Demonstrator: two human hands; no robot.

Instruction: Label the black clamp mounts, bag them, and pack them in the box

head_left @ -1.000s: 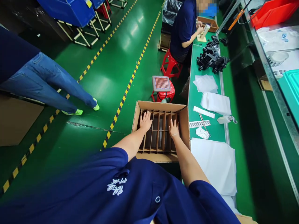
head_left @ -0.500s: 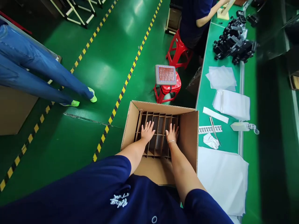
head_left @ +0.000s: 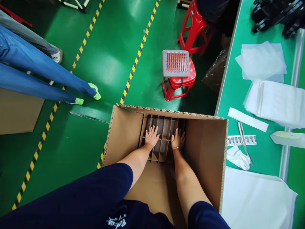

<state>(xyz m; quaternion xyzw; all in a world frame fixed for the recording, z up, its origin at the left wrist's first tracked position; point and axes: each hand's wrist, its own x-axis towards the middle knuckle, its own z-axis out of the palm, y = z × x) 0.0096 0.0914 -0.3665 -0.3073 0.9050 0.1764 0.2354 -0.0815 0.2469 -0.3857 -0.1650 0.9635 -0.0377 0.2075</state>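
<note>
Here, inside a tall cardboard box [head_left: 124, 133] that stands on the green floor, a worker in a dark blue shirt reaches down with both bare arms to a cardboard divider grid [head_left: 166, 124]. The left hand [head_left: 152, 137] lies palm down on the grid's left cells, fingers spread and flat. The right hand [head_left: 177, 140], with a thin bracelet [head_left: 175, 148] at the wrist, rests just beside it on the right cells, fingers fanned the same way. Neither hand closes on anything. The grid sits low in the box, well below the rim.

Just right of the box runs a green workbench [head_left: 230, 95]. It carries a large white sheet [head_left: 252, 197] at the near end and a crumpled wipe [head_left: 237, 157], tweezers [head_left: 243, 140] and a label strip [head_left: 240, 140] further along. Stacked clear bags [head_left: 276, 101] lie farther off.

Beyond the box stands a red stool [head_left: 181, 82] topped with a beaded cushion [head_left: 175, 62]. At far left, another person's legs in blue jeans [head_left: 35, 70] and lime-green shoes [head_left: 94, 91] stand by a yellow-and-black floor stripe [head_left: 135, 62].
</note>
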